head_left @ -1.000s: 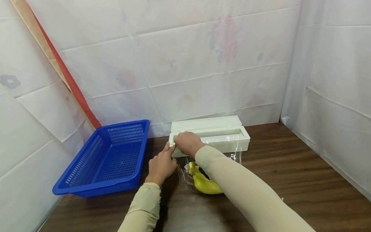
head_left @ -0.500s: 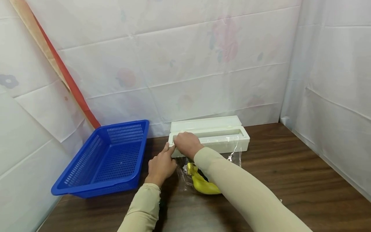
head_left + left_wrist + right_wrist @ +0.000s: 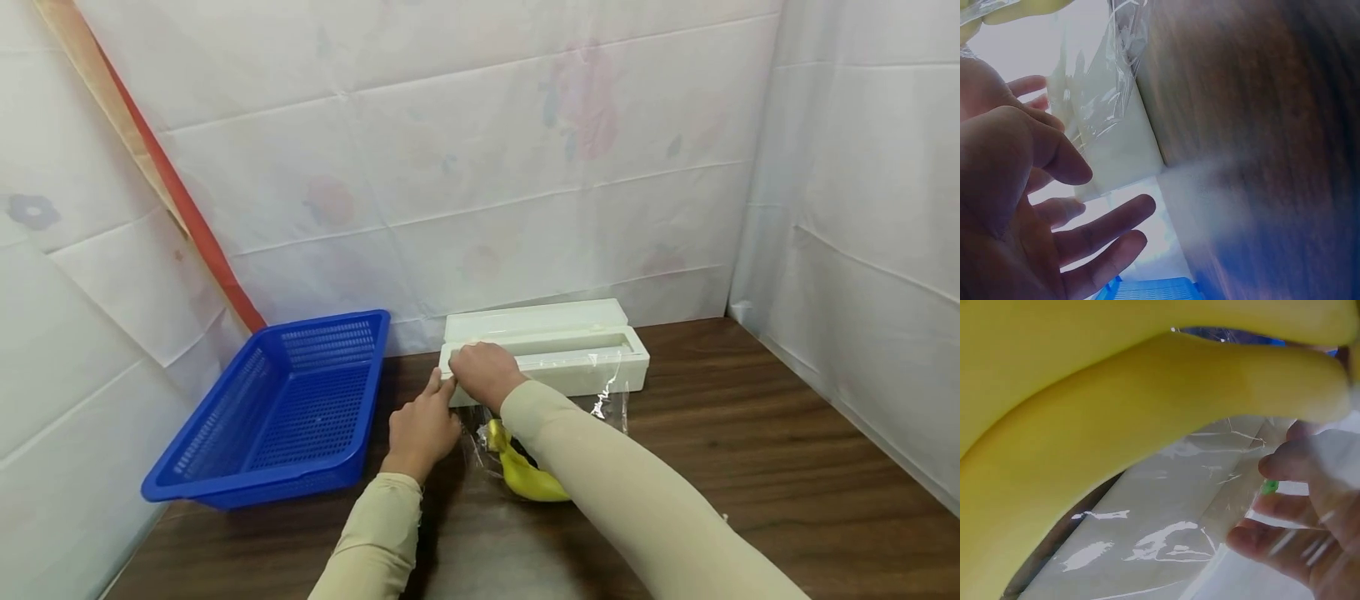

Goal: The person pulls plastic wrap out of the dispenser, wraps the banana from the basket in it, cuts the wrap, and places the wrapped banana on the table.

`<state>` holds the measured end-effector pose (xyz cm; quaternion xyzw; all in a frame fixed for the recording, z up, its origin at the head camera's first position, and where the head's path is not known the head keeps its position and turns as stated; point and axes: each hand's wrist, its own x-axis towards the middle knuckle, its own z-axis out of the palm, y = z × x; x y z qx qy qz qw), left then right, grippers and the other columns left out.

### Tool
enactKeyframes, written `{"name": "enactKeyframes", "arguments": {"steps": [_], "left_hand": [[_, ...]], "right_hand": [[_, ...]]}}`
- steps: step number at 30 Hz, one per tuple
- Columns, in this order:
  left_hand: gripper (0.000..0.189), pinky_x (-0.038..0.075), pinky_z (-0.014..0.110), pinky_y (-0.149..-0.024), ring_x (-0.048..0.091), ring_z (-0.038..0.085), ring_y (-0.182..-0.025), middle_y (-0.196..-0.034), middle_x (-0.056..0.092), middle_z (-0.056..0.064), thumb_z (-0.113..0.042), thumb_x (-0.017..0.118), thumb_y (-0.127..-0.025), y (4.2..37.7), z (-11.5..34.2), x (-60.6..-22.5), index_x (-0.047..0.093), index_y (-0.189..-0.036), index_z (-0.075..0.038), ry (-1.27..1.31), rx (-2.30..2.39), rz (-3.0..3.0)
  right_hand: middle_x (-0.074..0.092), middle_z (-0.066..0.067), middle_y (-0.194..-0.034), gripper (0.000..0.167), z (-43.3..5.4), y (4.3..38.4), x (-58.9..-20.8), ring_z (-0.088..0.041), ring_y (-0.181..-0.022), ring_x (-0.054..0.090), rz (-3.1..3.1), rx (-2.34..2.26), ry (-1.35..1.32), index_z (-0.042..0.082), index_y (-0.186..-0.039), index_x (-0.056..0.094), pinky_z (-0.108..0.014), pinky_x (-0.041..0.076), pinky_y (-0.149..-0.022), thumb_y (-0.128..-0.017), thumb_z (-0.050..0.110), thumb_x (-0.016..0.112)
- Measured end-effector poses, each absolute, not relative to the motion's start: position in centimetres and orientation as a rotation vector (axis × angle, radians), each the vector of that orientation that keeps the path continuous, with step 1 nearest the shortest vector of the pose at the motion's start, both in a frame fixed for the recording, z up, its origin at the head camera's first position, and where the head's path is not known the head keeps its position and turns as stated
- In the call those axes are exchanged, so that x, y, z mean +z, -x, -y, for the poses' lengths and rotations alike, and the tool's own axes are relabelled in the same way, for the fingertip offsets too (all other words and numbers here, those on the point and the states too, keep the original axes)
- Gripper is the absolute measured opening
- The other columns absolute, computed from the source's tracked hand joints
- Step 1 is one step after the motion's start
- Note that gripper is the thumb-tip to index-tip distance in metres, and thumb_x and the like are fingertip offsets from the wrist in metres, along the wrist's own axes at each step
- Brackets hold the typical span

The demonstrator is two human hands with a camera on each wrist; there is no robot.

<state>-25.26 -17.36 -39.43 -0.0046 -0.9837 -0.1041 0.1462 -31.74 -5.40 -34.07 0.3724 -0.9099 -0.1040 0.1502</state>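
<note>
In the head view a white cling film dispenser (image 3: 570, 375) stands near the back wall with its lid up. Clear cling film (image 3: 611, 408) hangs from its front edge and reaches bright yellow bananas (image 3: 528, 482). My right hand (image 3: 486, 371) is bent over the dispenser's left end, fingers curled at the front edge. The right wrist view shows a small green piece (image 3: 1270, 486) between its fingers, behind the film. My left hand (image 3: 423, 425) touches the dispenser's left front corner with thumb and fingertip; other fingers (image 3: 1107, 231) are extended. My right forearm hides part of the bananas.
A blue perforated plastic basket (image 3: 262, 479) stands on the left of the dark wood-grain table (image 3: 720, 442). White printed sheeting (image 3: 480, 200) covers the walls behind and at both sides. A red and tan strip (image 3: 180, 200) leans in the left corner.
Both hands hold nearly the same places at the dispenser's left end. The view has shifted slightly, and the right forearm covers a little more of the bananas.
</note>
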Motion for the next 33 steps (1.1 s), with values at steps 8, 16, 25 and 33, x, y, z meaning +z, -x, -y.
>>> {"name": "enactKeyframes", "arguments": {"steps": [8, 16, 25, 33], "left_hand": [[0.066, 0.049, 0.051, -0.053, 0.066, 0.038, -0.071, -0.155, 0.043, 0.009, -0.018, 0.064, -0.085, 25.7, 17.1, -39.3, 0.052, -0.148, -0.028, 0.026, -0.273, 2.806], [0.066, 0.049, 0.05, -0.052, 0.066, 0.038, -0.071, -0.154, 0.044, 0.01, -0.017, 0.062, -0.083, 26.1, 17.4, -39.3, 0.053, -0.148, -0.027, 0.042, -0.261, 2.82], [0.066, 0.045, 0.045, -0.047, 0.059, 0.032, -0.06, -0.156, 0.042, 0.009, -0.016, 0.061, -0.085, 25.9, 17.4, -39.1, 0.05, -0.149, -0.028, 0.03, -0.276, 2.834], [0.066, 0.047, 0.049, -0.051, 0.065, 0.038, -0.07, -0.154, 0.044, 0.01, -0.016, 0.06, -0.084, 25.8, 17.6, -39.1, 0.052, -0.148, -0.028, 0.031, -0.28, 2.818]], "right_hand": [[0.072, -0.001, -0.09, 0.014, 3.5, 31.9, -34.1, -0.023, -0.079, 0.067, 2.517, -0.408, -1.063, 0.023, -0.109, 0.07, -0.039, 0.058, -0.068, -0.099, 0.015, 0.064], [0.068, -0.003, -0.08, 0.042, 2.2, 32.6, -34.2, -0.022, -0.067, 0.065, 2.531, -0.45, -1.133, 0.034, -0.131, 0.064, -0.037, 0.056, -0.06, -0.097, 0.01, 0.065], [0.069, 0.0, -0.082, 0.04, 2.2, 33.3, -34.5, -0.015, -0.064, 0.062, 2.519, -0.389, -1.184, 0.03, -0.13, 0.068, -0.031, 0.056, -0.063, -0.098, 0.006, 0.064], [0.072, -0.002, -0.087, 0.033, 2.5, 33.5, -34.1, -0.017, -0.071, 0.066, 2.542, -0.301, -1.178, 0.025, -0.121, 0.074, -0.033, 0.058, -0.067, -0.097, 0.005, 0.064]]}}
